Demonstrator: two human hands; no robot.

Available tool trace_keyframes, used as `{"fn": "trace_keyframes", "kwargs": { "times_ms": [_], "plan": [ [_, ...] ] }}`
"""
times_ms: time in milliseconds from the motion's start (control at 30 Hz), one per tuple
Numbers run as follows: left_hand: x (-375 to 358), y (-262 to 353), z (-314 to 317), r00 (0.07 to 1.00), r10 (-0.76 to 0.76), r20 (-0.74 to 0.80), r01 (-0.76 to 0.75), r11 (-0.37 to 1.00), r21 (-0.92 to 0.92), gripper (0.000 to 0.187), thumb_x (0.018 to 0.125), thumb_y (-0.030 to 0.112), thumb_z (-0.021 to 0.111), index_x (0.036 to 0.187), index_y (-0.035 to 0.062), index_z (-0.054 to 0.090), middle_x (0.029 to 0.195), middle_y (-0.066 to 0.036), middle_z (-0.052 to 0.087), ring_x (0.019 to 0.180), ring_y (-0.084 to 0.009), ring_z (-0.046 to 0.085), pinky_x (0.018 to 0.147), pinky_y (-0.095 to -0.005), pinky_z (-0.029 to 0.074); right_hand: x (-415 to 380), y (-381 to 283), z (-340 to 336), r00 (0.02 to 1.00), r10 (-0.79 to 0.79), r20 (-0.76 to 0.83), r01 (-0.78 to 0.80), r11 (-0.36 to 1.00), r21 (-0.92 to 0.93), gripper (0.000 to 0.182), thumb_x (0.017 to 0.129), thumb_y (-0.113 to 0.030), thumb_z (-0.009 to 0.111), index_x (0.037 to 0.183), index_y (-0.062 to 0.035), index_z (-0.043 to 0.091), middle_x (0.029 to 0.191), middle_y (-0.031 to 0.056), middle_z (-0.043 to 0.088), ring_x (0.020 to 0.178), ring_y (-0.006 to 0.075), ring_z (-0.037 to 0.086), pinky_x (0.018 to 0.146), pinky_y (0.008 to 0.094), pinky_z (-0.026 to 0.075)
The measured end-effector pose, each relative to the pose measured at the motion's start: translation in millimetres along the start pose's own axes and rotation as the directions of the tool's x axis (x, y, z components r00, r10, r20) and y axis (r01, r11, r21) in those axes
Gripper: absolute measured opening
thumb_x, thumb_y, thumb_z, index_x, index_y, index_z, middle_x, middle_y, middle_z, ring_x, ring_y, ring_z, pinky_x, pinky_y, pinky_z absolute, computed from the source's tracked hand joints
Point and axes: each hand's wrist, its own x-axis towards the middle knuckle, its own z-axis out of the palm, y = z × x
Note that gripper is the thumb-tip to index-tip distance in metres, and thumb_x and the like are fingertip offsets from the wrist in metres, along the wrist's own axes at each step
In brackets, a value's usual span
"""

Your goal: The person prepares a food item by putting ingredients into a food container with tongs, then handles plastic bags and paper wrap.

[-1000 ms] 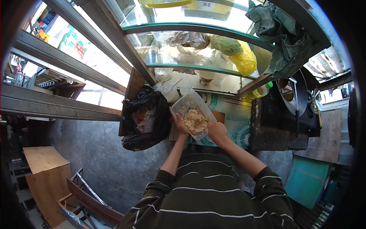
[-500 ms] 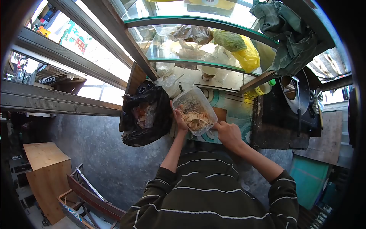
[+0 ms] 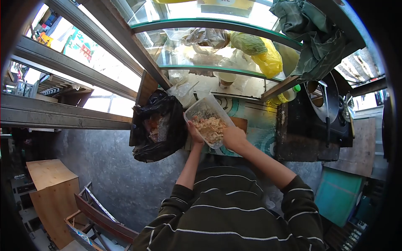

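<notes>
A clear rectangular plastic container [image 3: 200,109] is tilted over the counter's front edge, with a pale, shredded food mixture [image 3: 209,128] in it. My left hand [image 3: 194,132] grips the container's left side, fingers wrapped round its wall. Over the container's right side is my right hand [image 3: 234,138], closed in a fist at the food; the handle or utensil inside it is hidden by the fingers. Just left of the container sits an open black plastic bag [image 3: 171,136] with reddish contents.
Behind stands a glass shelf [image 3: 217,69] with a cup [image 3: 226,79], a green vegetable [image 3: 249,43] and a yellow bag [image 3: 269,60]. A green-capped bottle [image 3: 287,96] and a black stove with a pan [image 3: 320,109] are on the right. A wooden box [image 3: 54,201] stands lower left.
My right hand has moved left, from the container's outer right edge to over the food. The container has shifted slightly left.
</notes>
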Motion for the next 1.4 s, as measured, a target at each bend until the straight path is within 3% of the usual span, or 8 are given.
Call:
{"fn": "trace_keyframes", "kwargs": {
  "times_ms": [100,300,567,700,800,967,1333,1400],
  "plan": [
    [9,-20,-31,0.989,-0.024,0.147,0.026,1.0,-0.01,0.068,0.088,0.049,0.035,0.135,0.0032,0.017,0.134,-0.011,0.026,0.122,-0.0218,0.028,0.1,-0.0332,0.021,-16,11,-40,0.999,0.035,0.028,-0.035,0.999,0.003,0.018,0.07,-0.011,0.051,0.077,-0.0006,0.064,0.078,0.0181,0.062,0.075,0.0331,0.062,0.066,0.0397,0.05],
    [-12,20,29,0.959,0.222,0.174,-0.273,0.886,0.376,0.071,0.087,0.051,0.033,0.136,0.0025,0.015,0.137,-0.01,0.021,0.123,-0.0215,0.024,0.101,-0.0323,0.017,-13,6,50,0.999,0.045,-0.003,-0.044,0.988,0.151,0.02,0.071,-0.011,0.048,0.076,0.0025,0.062,0.079,0.0214,0.061,0.074,0.0353,0.061,0.066,0.0422,0.049],
    [-6,32,25,0.97,0.006,0.242,-0.038,0.991,0.128,0.063,0.088,0.047,0.037,0.136,0.0119,0.015,0.113,-0.007,0.041,0.106,-0.0185,0.042,0.09,-0.0324,0.035,-24,29,-3,0.998,0.012,0.067,-0.021,0.991,0.133,0.025,0.076,-0.018,0.045,0.073,-0.0002,0.063,0.075,0.0207,0.06,0.073,0.0375,0.059,0.067,0.0442,0.048],
    [-9,31,33,0.979,-0.008,0.202,-0.007,0.998,0.07,0.061,0.088,0.046,0.037,0.135,0.0133,0.017,0.108,-0.007,0.042,0.1,-0.0181,0.045,0.086,-0.0329,0.039,-15,31,-9,0.993,0.071,-0.096,-0.051,0.981,0.187,0.03,0.079,-0.027,0.046,0.075,-0.0021,0.064,0.074,0.0195,0.061,0.072,0.0374,0.059,0.068,0.0442,0.047],
    [1,16,16,0.981,0.018,0.191,-0.04,0.993,0.111,0.073,0.086,0.053,0.037,0.136,0.0042,0.014,0.129,-0.009,0.029,0.109,-0.0184,0.035,0.096,-0.032,0.024,2,32,27,0.983,0.124,-0.136,-0.084,0.959,0.27,0.03,0.08,-0.028,0.049,0.075,-0.002,0.064,0.073,0.0204,0.06,0.073,0.0378,0.059,0.068,0.0442,0.047],
    [5,-1,0,0.985,-0.005,0.171,-0.015,0.993,0.113,0.069,0.087,0.05,0.036,0.136,0.0062,0.013,0.131,-0.01,0.028,0.115,-0.0189,0.031,0.098,-0.0322,0.023,9,14,66,0.981,0.184,-0.069,-0.139,0.897,0.42,0.026,0.078,-0.024,0.052,0.079,-0.0011,0.064,0.076,0.0224,0.06,0.075,0.0381,0.059,0.069,0.0448,0.047],
    [25,-30,-32,0.953,-0.12,0.28,0.133,0.991,-0.028,0.071,0.087,0.051,0.036,0.136,0.0055,0.013,0.133,-0.011,0.026,0.123,-0.0215,0.026,0.102,-0.0346,0.018,14,-2,-16,1.0,0.015,0.012,-0.016,0.992,0.122,0.022,0.077,-0.016,0.049,0.079,-0.0008,0.064,0.08,0.0182,0.062,0.076,0.0329,0.062,0.066,0.0411,0.05],
    [-4,19,29,0.967,-0.025,0.253,-0.003,0.994,0.109,0.062,0.082,0.057,0.041,0.124,0.0113,0.034,0.1,-0.009,0.048,0.095,-0.0239,0.049,0.085,-0.0385,0.041,26,-19,-7,0.999,-0.015,-0.048,0.02,0.994,0.104,0.021,0.076,-0.015,0.049,0.079,-0.0013,0.064,0.079,0.0177,0.063,0.075,0.032,0.062,0.065,0.0409,0.05]
  ]
}}
